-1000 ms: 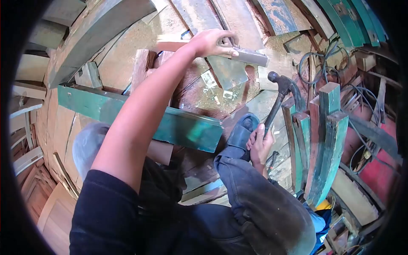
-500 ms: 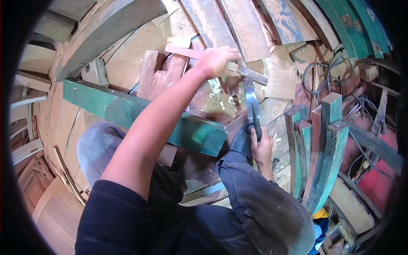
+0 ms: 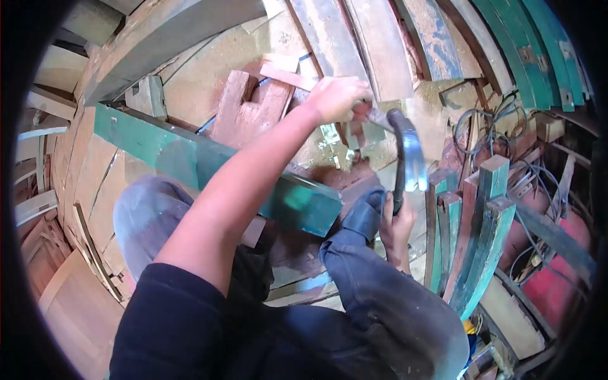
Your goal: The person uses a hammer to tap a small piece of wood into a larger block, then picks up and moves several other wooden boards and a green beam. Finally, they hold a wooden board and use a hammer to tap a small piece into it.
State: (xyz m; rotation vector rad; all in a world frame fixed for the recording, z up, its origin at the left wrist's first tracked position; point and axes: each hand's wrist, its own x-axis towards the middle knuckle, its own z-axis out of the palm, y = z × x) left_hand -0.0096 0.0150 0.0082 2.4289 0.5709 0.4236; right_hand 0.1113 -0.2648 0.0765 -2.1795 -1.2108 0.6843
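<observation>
Hammer (image 3: 411, 155) has swung rightward; right hand (image 3: 397, 227) grips its handle; left hand (image 3: 342, 99) clasps a grey bar (image 3: 379, 118).

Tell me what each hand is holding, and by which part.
The right hand holds a hammer by its handle. The left hand holds a wood piece; its fingers hide which part.

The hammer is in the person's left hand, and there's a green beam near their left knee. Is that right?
Not quite: the head view shows the hammer in the person's right hand. The green beam is near their left knee.
</observation>
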